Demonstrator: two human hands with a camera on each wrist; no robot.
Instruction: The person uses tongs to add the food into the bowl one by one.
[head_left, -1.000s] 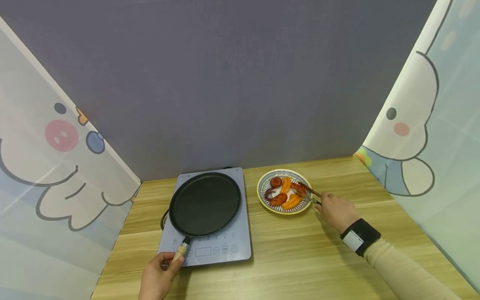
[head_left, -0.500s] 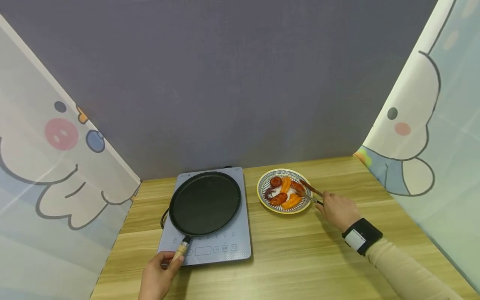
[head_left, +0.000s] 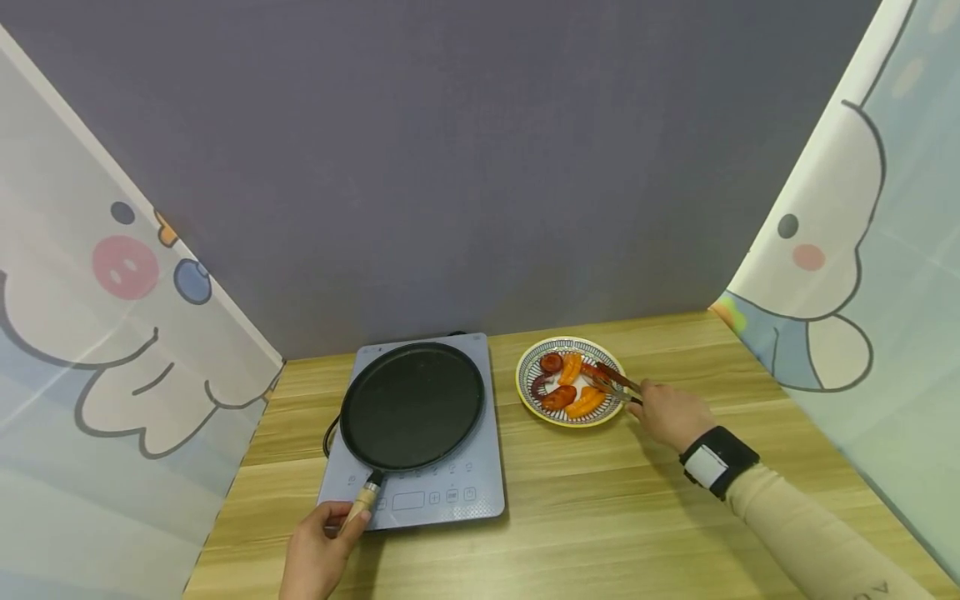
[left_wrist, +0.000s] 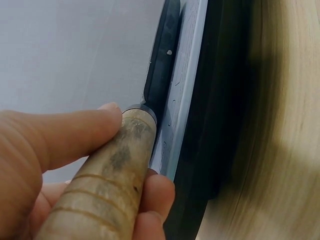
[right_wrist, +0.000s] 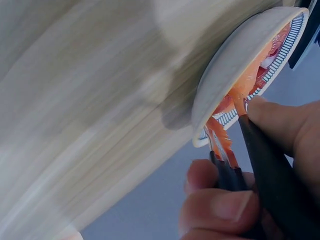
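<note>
A person's left hand (head_left: 322, 546) curls round the wooden handle (head_left: 363, 503) of a flat black pan (head_left: 412, 408) resting on an induction cooker (head_left: 486, 475). The right hand (head_left: 675, 415), thumb and fingers bent around black-handled tongs (right_wrist: 267, 165), holds their parted tips at red and orange food pieces (head_left: 585, 403) in a patterned plate (head_left: 522, 390) beside the cooker; contact is unclear.

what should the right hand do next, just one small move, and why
Probably squeeze the tongs together: the right hand holds them over the plate, tips spread and seemingly at a red piece on its right side, while the left hand grips the handle of the pan.
</note>
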